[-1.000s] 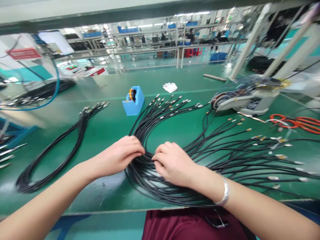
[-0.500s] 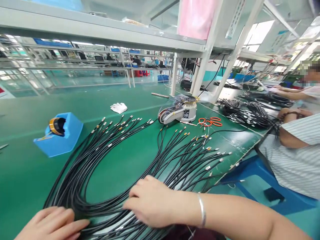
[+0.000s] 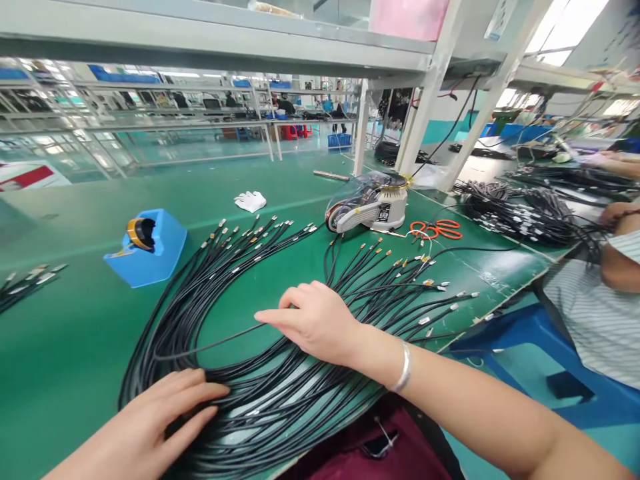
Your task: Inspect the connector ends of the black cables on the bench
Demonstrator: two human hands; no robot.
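Observation:
A large bundle of black cables (image 3: 173,320) lies curved in a U on the green table, its ends carrying small white and yellow tags. My right hand (image 3: 320,320) pinches one cable (image 3: 227,339) between thumb and forefinger, raised a little above the others inside the curve. Over the near left bend of the bundle rests my left hand (image 3: 165,410), palm down, its thumb apart from the outstretched fingers. Its fingertips touch the cables, and no cable is visibly gripped there.
A blue tape dispenser (image 3: 155,250) stands left, with a white glove (image 3: 250,200) farther back. Behind the cable ends are a grey-white tape machine (image 3: 375,207) and orange-handled scissors (image 3: 437,229). More cables (image 3: 525,210) lie right, near a seated person (image 3: 615,313). A shelf (image 3: 215,40) crosses overhead.
My right hand has risen away from the bundle and now holds one cable apart. My left hand has shifted right onto the cables. The view has turned slightly left.

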